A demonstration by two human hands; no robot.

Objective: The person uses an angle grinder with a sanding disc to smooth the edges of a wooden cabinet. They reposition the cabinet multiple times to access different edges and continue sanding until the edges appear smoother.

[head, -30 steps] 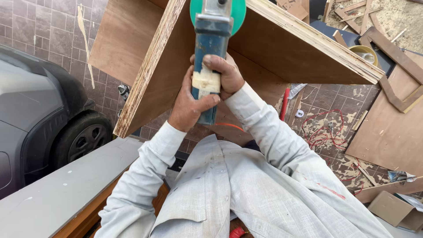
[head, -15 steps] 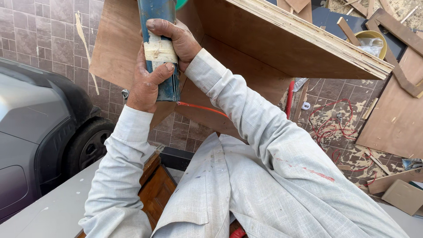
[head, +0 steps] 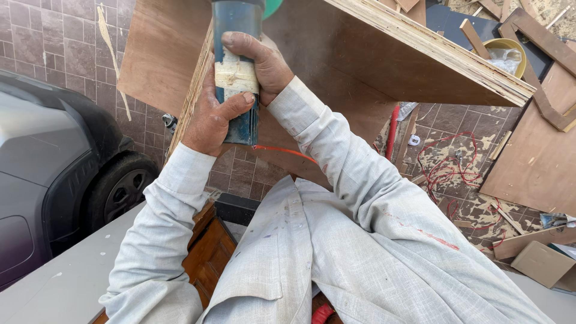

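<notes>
both hands are clenched around the blue power tool (head: 237, 66) at top centre, the left hand (head: 213, 117) low on its taped body, the right hand (head: 267, 63) wrapped higher. the tool meets the plywood panel (head: 384, 60) spanning the upper frame. a grey car (head: 54, 162) sits at left, and red wire (head: 447, 165) lies on the tiled floor at right.

Blue power tool (head: 237, 66) being gripped by left hand (head: 210, 117) and right hand (head: 264, 63), being held against plywood panel (head: 384, 54); red cord (head: 282, 151) trailing below.
</notes>
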